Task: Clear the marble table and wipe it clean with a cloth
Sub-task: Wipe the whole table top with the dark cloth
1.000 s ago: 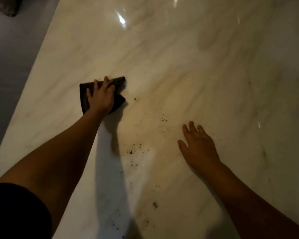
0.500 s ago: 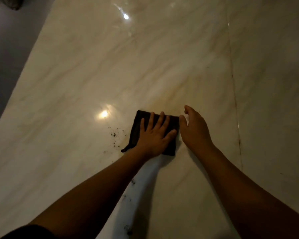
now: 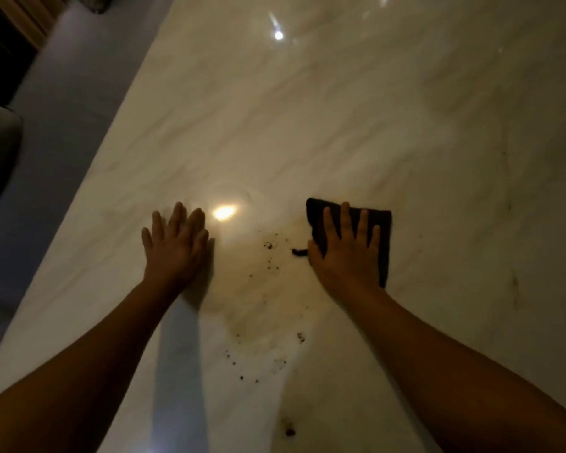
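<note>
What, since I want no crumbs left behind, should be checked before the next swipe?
1. Cloth flat under the right hand: ok.
2. Left hand off the cloth, flat on the marble table: ok.
3. Crumbs cleared: not ok; specks lie between the hands and nearer the person.
4. Nearest crumbs just left of the cloth: ok.
5. Cloth dampness: cannot tell.

L hand [image 3: 174, 250] lies flat on marble table [image 3: 307, 125], fingers straight, on the side nearer its left edge. R hand [image 3: 347, 256] presses flat on dark cloth [image 3: 385, 256], fingers spread. Dark crumbs [image 3: 268, 246] scattered betw. the hands & down toward near edge. Bright glare [image 3: 223, 212] just beside L fingertips. Grey floor [image 3: 62, 109] beyond left edge.
</note>
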